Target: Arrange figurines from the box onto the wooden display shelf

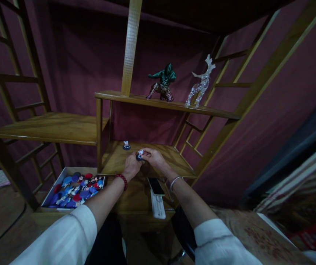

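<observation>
Between my two hands is a small white figurine on a dark round base [139, 156], held over the lower wooden shelf [171, 158]. My left hand [132, 165], with a red bead bracelet at the wrist, has its fingers closed at the base. My right hand [153, 156], wearing a silver bangle, pinches the figurine from the other side. A similar figurine [126, 145] stands upright on the same shelf, a little behind and left of my hands. Fine detail on both figurines is too small to make out.
At lower left, a white box [46, 198] holds many blue, red and black figurines. A phone [156, 186] lies by a white object [158, 208] below my right hand. Above are a green-hooded figure [163, 82] and a clear statuette [200, 84] on the upper shelf [180, 105].
</observation>
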A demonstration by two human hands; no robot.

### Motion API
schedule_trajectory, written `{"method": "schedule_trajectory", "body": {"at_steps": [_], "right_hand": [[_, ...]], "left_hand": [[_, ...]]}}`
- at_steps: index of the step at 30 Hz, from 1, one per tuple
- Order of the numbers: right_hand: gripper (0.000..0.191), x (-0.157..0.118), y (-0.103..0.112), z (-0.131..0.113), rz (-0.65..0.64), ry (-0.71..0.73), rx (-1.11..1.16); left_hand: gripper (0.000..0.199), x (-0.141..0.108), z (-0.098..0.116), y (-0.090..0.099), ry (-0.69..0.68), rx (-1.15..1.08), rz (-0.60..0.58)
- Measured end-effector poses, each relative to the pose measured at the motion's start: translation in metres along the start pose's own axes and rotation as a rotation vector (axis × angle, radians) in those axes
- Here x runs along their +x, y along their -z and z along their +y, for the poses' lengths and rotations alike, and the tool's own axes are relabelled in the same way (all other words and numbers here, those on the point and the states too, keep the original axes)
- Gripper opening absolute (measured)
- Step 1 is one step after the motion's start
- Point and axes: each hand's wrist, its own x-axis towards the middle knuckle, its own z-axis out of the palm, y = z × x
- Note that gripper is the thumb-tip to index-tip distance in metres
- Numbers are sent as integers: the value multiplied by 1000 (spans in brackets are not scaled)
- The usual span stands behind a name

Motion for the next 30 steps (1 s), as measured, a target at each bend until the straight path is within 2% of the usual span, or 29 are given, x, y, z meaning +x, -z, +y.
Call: {"method": "schedule_trajectory", "body": {"at_steps": [11,21,30], "right_hand": [[24,8,-7,14,32,59,26],[24,10,-7,13,58,54,58],[26,10,-5,15,56,51,46]], "left_hand": [[35,7,-3,-3,31,-39,32],[31,5,0,0,18,15,-21],[32,8,-6,-7,10,6,18]]}}
